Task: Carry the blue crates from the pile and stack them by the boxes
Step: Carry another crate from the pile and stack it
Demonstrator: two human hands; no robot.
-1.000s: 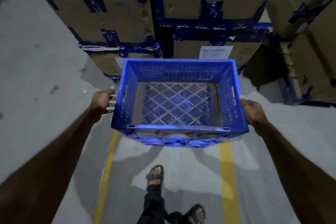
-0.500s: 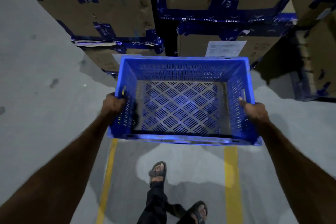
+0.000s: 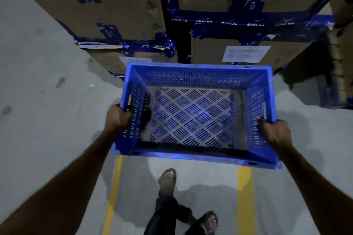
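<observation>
One empty blue perforated plastic crate (image 3: 193, 114) is held off the grey concrete floor (image 3: 47, 101), directly in front of the stacked brown cardboard boxes bound with blue tape (image 3: 118, 11). The left hand (image 3: 118, 118) is closed over the crate's left wall at the handle slot; the right hand (image 3: 275, 131) is closed over the right wall, thumb inside. The crate's far edge lies just short of the lowest boxes, and it is not yet set down. No crates are seen already stacked by the boxes, and the pile is out of view, so the count done and the count remaining cannot be told. Judged from this, the carry is nearly complete and the set-down is outstanding.

Against the earlier frames, the boxes are seen larger and closer, the crate is carried nearer to them, and the left hand, previously outside the wall, is now wrapped over it. A sandalled foot (image 3: 168, 177) is placed forward between the two yellow floor lines (image 3: 114, 187).
</observation>
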